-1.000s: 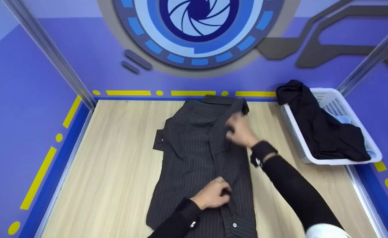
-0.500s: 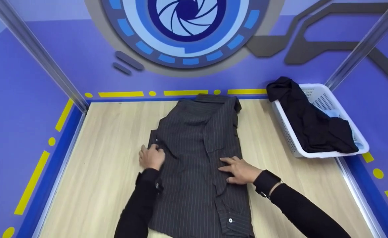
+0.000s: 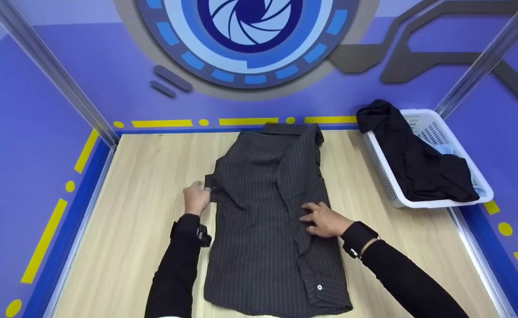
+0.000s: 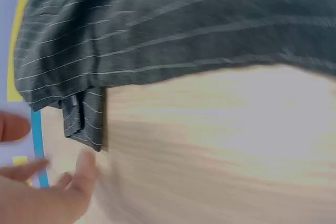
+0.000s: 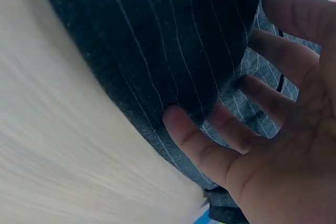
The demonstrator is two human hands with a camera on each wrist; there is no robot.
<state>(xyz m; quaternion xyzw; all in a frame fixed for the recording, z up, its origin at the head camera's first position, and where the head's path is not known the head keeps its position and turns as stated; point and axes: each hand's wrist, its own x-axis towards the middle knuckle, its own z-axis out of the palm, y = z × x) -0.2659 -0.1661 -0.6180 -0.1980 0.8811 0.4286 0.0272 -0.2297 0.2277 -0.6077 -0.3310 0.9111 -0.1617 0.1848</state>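
I am noting the left hand (image 3: pixel 196 198), loose, now off the shirt (image 3: pixel 254 256) beside its jutting cuff (image 3: pixel 213 194), seemingly leaving that unsettled, while the right hand (image 3: pixel 326 221) is resting spread on top.

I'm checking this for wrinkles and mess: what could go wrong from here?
The cuff juts past the edge of the striped shirt near the left hand; left like that, it might spoil a neat outline.

The right hand is over the sleeve laid along the shirt; dragging the fingers could bunch it.

The black garment overhangs the basket rim and might slip out if knocked.
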